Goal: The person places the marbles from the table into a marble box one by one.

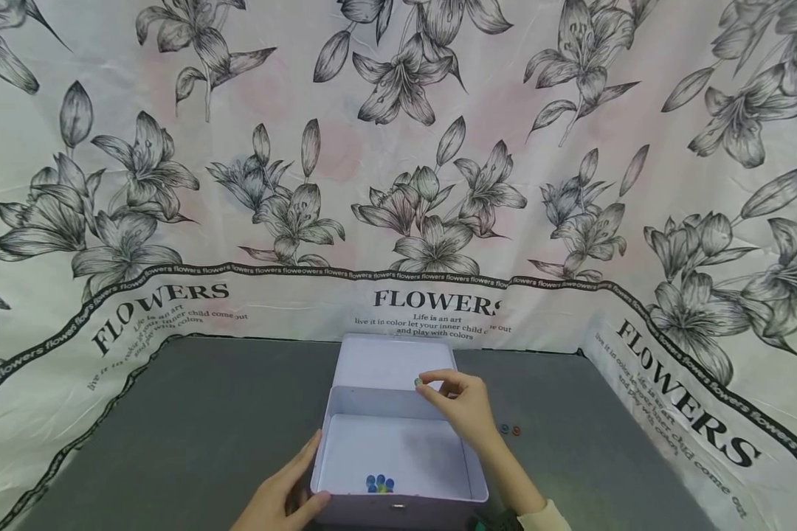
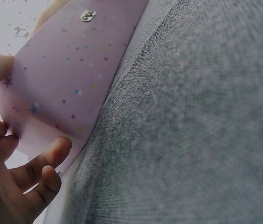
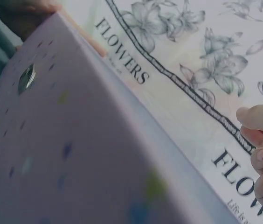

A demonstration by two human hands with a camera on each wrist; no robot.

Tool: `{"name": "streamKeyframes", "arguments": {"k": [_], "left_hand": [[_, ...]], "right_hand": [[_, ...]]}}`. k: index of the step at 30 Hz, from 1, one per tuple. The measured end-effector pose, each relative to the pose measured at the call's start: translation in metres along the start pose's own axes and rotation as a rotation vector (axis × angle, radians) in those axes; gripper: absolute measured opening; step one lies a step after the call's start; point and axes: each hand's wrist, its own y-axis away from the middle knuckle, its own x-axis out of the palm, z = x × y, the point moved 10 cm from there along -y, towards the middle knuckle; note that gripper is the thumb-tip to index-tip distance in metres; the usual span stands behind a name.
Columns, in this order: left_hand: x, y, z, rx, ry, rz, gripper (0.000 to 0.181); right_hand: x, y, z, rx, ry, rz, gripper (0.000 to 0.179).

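An open lilac tin box [image 1: 398,450] stands on the grey tabletop, its lid folded back behind it. Stars dot its outer wall [image 2: 52,79], seen in the left wrist view. Several blue marbles and a yellow-green one [image 1: 381,484] lie together inside, against the front wall. My left hand [image 1: 282,490] grips the box's front left corner, thumb at the front rim and fingers along the left side. Above the box's right rear part, my right hand [image 1: 461,402] pinches a small green marble [image 1: 418,381] between thumb and forefinger. The right wrist view does not show this marble.
To the right of the box, a bluish marble [image 1: 505,428] and an orange-red one [image 1: 516,430] rest on the grey cloth [image 1: 604,442]. A white flower-printed curtain [image 1: 292,302] hangs behind and along both sides. A metal clasp [image 2: 88,16] sits on the box front.
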Motion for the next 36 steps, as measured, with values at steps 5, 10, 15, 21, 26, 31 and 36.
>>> {"name": "streamKeyframes", "arguments": {"k": [5,10,15,21,26,31,36], "left_hand": [[-0.001,0.001,0.001,-0.006,-0.002,-0.005,0.083],[-0.001,0.001,0.0,0.021,0.005,-0.015,0.082],[0.0,0.001,-0.001,0.032,0.01,-0.014,0.082],[0.0,0.0,0.001,0.014,0.023,-0.004,0.083],[0.001,0.0,0.003,-0.009,0.037,-0.002,0.084],[0.001,0.001,-0.001,0.024,0.027,-0.01,0.082],[0.0,0.001,-0.002,0.031,0.013,-0.01,0.082]], "right_hand": [[0.011,-0.008,0.016,-0.053,-0.001,0.02,0.012],[0.023,-0.014,0.031,-0.097,-0.026,0.039,0.012],[0.033,-0.017,0.036,-0.091,-0.026,0.066,0.013],[0.042,-0.016,0.026,-0.041,0.028,0.11,0.012],[0.053,-0.012,0.014,0.0,0.037,0.185,0.012],[0.065,-0.008,0.008,-0.016,0.081,0.277,0.01],[0.079,-0.003,0.006,-0.068,0.187,0.38,0.007]]}}
